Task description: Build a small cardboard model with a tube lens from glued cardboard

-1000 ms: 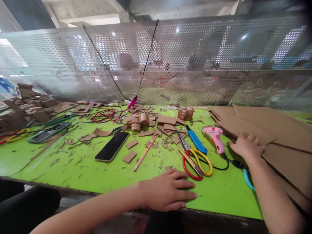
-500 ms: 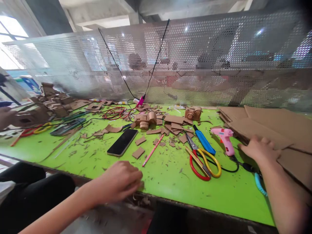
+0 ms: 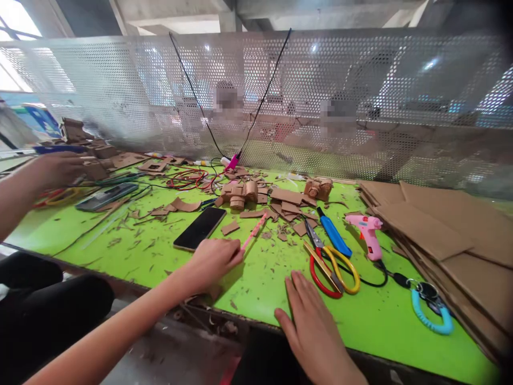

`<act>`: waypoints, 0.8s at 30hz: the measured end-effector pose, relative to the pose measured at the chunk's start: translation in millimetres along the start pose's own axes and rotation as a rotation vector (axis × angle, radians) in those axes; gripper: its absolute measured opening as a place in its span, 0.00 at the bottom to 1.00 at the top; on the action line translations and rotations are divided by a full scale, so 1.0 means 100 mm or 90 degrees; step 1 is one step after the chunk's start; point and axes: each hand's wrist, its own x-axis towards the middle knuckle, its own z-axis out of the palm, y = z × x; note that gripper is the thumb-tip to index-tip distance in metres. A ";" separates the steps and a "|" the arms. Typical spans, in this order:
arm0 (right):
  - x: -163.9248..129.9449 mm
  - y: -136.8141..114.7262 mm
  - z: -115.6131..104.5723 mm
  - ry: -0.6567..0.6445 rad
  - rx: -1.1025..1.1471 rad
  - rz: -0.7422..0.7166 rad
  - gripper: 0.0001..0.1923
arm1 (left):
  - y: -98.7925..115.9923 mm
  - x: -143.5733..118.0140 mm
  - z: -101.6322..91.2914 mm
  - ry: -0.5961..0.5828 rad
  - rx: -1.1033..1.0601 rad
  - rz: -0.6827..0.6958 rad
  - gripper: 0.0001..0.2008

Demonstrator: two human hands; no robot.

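My left hand point(image 3: 214, 259) rests on the green table point(image 3: 372, 315) with its fingertips closed on the near end of a pink pencil point(image 3: 255, 231), just right of a black phone point(image 3: 200, 228). My right hand point(image 3: 310, 315) lies flat, palm down, fingers spread, near the table's front edge. It holds nothing and sits just left of the red and yellow scissors point(image 3: 332, 264).
A blue cutter point(image 3: 334, 236), pink glue gun point(image 3: 369, 232) with black cord, and a teal coil keyring point(image 3: 435, 310) lie to the right. Cardboard sheets point(image 3: 449, 224) stack at far right. Cardboard scraps and small models point(image 3: 239, 194) litter the middle. Another person's hand point(image 3: 60, 168) works at far left.
My left hand moved from the table's front edge up to the pencil and took hold of its end. My right hand left the cardboard sheets and came down flat near the front edge.
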 end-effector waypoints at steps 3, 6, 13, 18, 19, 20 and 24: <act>0.06 -0.28 0.19 -0.067 0.035 -0.021 0.35 | -0.19 -0.13 -0.17 0.035 -0.075 -0.027 0.18; 0.17 -0.60 0.31 -0.086 0.082 -0.062 0.38 | -0.38 -0.24 -0.28 0.105 -0.166 -0.059 0.19; 0.40 -1.33 0.57 -0.123 0.162 -0.137 0.34 | -0.63 -0.37 -0.28 0.163 -0.340 -0.055 0.19; 0.51 -1.37 0.29 -0.252 0.297 -0.449 0.23 | -0.66 -0.28 -0.09 0.210 -0.426 -0.042 0.18; 0.59 -1.35 0.21 -0.283 0.287 -0.464 0.20 | -0.67 -0.23 -0.02 0.223 -0.437 -0.058 0.18; 0.71 -1.31 0.14 -0.286 0.236 -0.430 0.18 | -0.68 -0.18 0.07 0.257 -0.441 -0.080 0.18; 1.31 -1.07 -0.05 -0.161 -0.065 -0.305 0.16 | -0.72 0.02 0.50 0.387 -0.490 -0.156 0.17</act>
